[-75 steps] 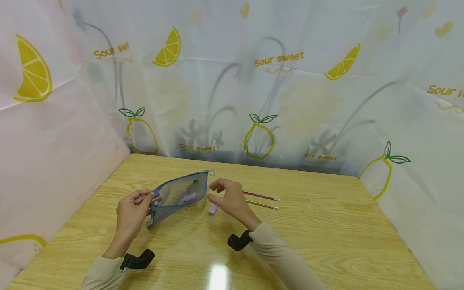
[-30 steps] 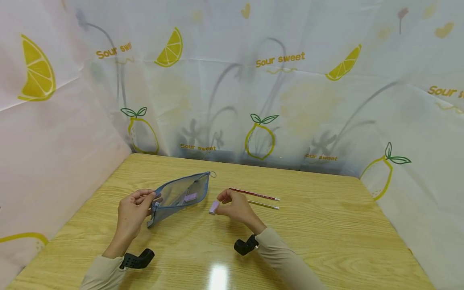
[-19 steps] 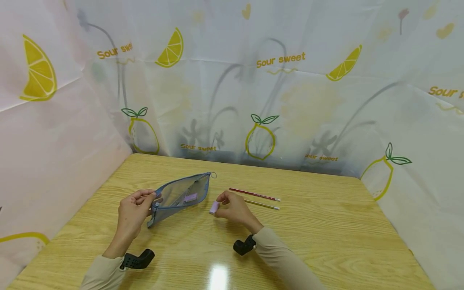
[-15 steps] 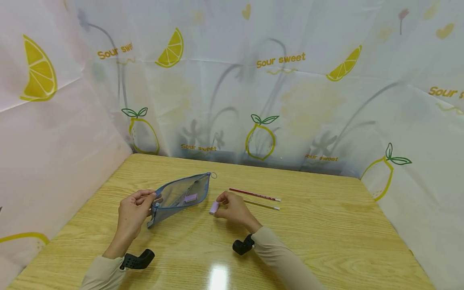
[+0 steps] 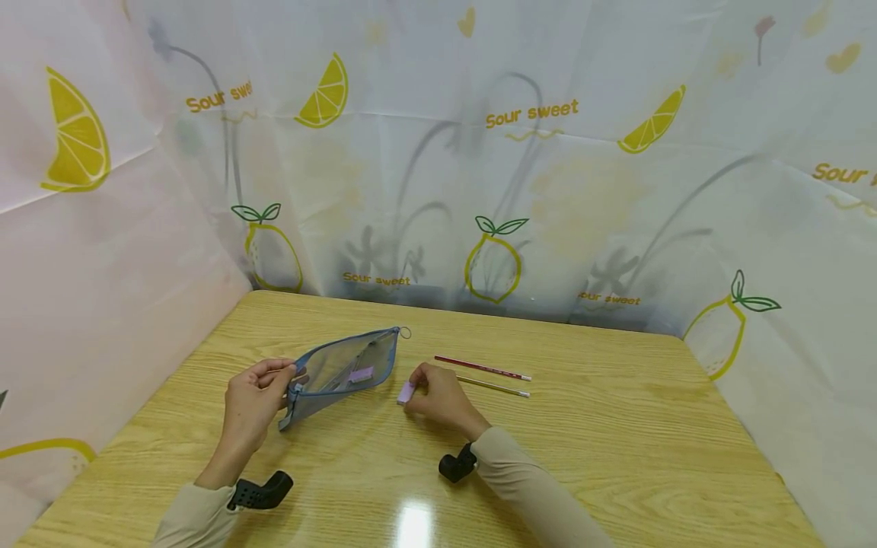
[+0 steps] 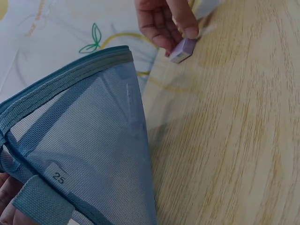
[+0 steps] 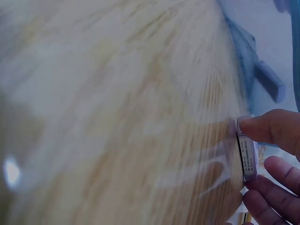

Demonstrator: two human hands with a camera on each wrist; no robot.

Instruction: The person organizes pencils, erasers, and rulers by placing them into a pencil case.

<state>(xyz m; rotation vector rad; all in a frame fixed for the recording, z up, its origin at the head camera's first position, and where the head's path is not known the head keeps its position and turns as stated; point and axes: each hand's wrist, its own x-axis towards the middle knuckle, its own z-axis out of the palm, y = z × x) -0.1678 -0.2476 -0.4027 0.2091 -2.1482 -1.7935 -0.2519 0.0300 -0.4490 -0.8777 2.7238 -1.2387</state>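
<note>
Head view: the left hand [image 5: 248, 403] pinches the left end of a gaping blue mesh pencil pouch [image 5: 330, 393], a lilac eraser [image 5: 361, 374] inside. Just right of the pouch, the right hand [image 5: 441, 397] pinches a second lilac eraser [image 5: 405, 393]; farther right lie a red pencil [image 5: 483, 368] and a gold pencil [image 5: 493, 386].

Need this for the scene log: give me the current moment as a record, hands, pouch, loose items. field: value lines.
left hand: grips near-left end of blue mesh pouch
right hand: pinches lilac block, thumb and fingers
held block place: outside pouch, to its right
held block lifted: cannot tell
pouch mouth: open
pouch contents: second lilac block; others unclear
pencils: red pencil and gold pencil on table, gold partly hidden by right hand
</note>
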